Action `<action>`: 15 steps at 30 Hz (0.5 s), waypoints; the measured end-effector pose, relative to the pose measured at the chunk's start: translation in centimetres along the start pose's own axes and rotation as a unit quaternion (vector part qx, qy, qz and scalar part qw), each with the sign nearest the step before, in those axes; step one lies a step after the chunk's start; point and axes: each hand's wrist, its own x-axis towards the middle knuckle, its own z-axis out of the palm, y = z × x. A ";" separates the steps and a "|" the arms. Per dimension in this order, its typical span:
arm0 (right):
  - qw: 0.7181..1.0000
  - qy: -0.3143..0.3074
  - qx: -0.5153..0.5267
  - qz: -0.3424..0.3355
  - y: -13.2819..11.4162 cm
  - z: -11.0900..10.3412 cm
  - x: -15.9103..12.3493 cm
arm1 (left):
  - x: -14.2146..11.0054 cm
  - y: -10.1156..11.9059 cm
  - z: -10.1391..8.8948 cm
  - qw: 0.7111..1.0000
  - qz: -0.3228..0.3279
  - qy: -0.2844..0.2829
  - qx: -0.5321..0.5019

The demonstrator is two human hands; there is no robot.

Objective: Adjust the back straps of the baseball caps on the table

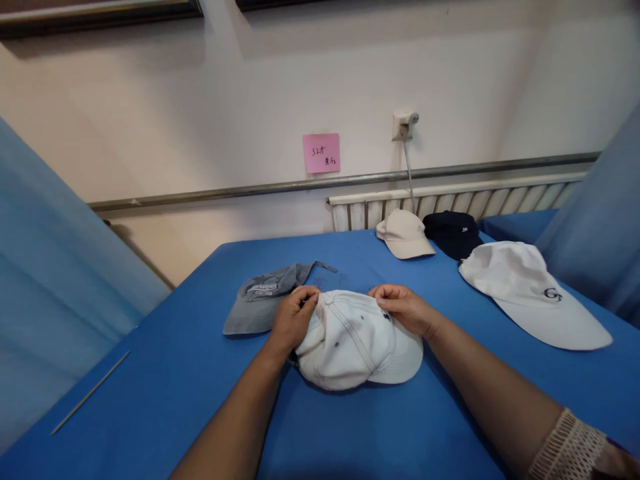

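Observation:
A white baseball cap (345,343) with dark stitching is held in front of me, its brim toward the right. My left hand (295,317) pinches the cap's fabric at its upper left. On the other side, my right hand (405,308) grips the upper edge near the brim, fingers closed on the cloth. Just behind my left hand lies a grey cap (267,293) with pale lettering on its front and a loose strap at the back. The fingertips of both hands are partly hidden by the cap.
At the back right of the blue-covered table (165,393) sit a beige cap (403,233) and a black cap (453,232). A white long-brimmed cap (525,283) lies nearer. A thin stick (91,393) rests at the left. Blue curtains (60,293) hang at both sides.

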 end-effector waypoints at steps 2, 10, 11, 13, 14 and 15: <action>0.999 -0.013 0.030 0.012 0.0 -0.3 0.0 | 0.0 0.0 0.1 1.000 -0.002 -0.007 -0.002; 0.991 0.033 -0.110 -0.074 -0.9 -0.4 -0.2 | 0.0 -0.1 -0.1 1.000 -0.006 0.003 0.003; 0.984 0.021 -0.154 -0.082 -1.3 -0.4 -0.4 | 0.0 -0.1 -0.2 1.000 -0.005 0.004 0.005; 0.960 -0.010 -0.264 -0.092 -2.3 -0.4 -0.8 | 0.0 -0.1 -0.2 1.000 -0.003 0.005 0.007; 0.942 -0.023 -0.321 -0.096 -2.8 -0.3 -1.1 | 0.0 -0.1 -0.2 1.000 -0.002 0.007 0.008; 0.923 -0.034 -0.372 -0.096 -3.2 -0.2 -1.3 | 0.0 -0.1 -0.2 1.000 -0.002 0.007 0.009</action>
